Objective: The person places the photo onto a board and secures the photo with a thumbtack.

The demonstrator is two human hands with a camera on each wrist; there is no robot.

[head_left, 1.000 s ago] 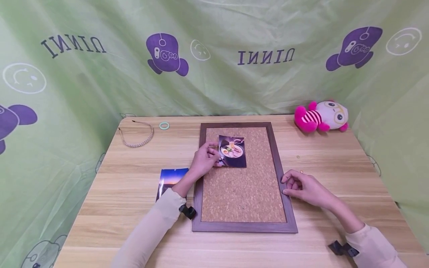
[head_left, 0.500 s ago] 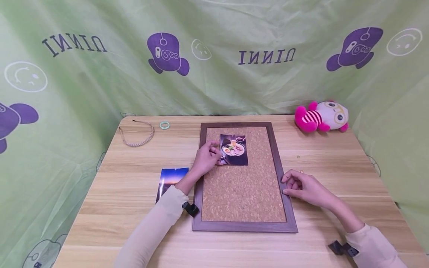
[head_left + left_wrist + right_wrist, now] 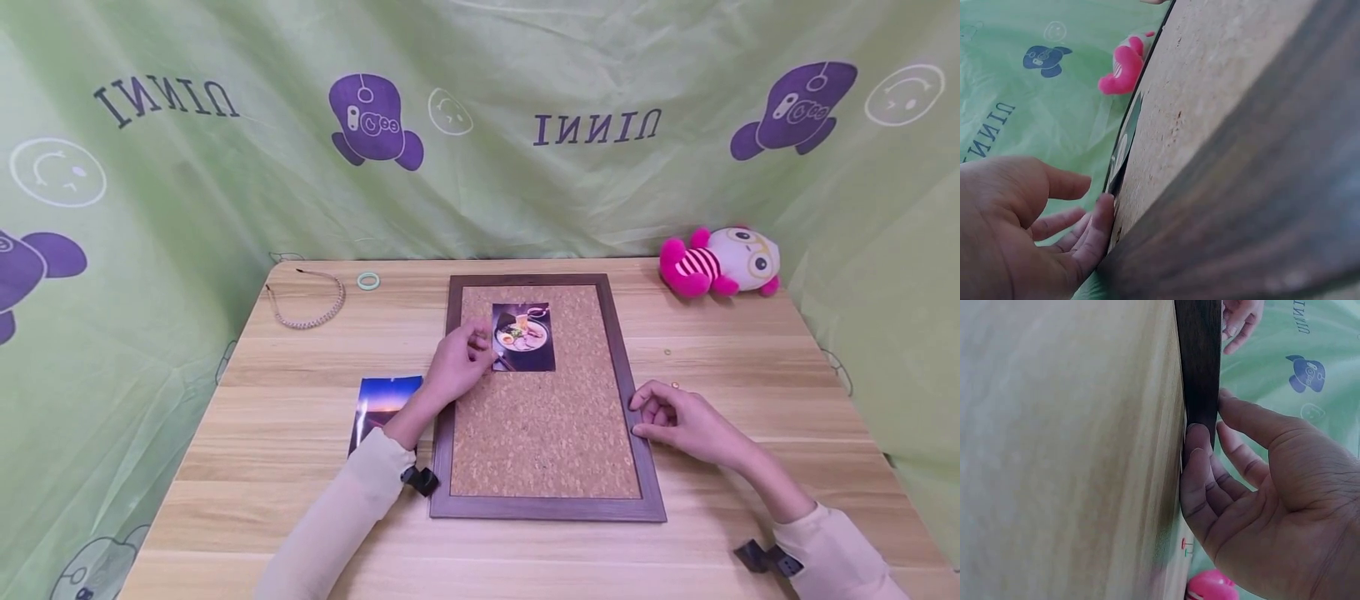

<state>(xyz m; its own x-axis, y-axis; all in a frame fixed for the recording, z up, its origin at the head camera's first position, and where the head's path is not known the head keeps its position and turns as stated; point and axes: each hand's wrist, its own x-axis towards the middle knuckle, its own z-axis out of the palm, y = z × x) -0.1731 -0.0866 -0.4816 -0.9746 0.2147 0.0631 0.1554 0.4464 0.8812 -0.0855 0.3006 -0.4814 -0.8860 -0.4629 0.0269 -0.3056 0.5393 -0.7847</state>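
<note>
A framed corkboard (image 3: 547, 433) lies on the table, with a photo of a ramen bowl (image 3: 522, 337) on its upper part. In the left wrist view the photo (image 3: 1127, 140) shows edge-on, slightly raised from the cork. My left hand (image 3: 459, 362) is at the photo's left edge; its fingertips touch the board beside it, with the thumb held apart. At the right side of the frame, my right hand (image 3: 686, 421) holds the edge, its thumb by the upper rim and curled fingers against the outer side (image 3: 1202, 369). A sunset photo (image 3: 386, 404) lies left of the board, partly behind my left forearm.
A beaded headband (image 3: 311, 321) and a mint-green ring (image 3: 368, 281) lie at the back left. A pink plush toy (image 3: 716, 261) rests at the back right. Two small pins (image 3: 1185, 545), red and green, are on the table right of the board. Green printed cloth (image 3: 480, 192) surrounds the table.
The ramen photo shifted slightly right and up, then stayed. My left fingers have since loosened and drawn back a little from its edge. My right hand has not moved.
</note>
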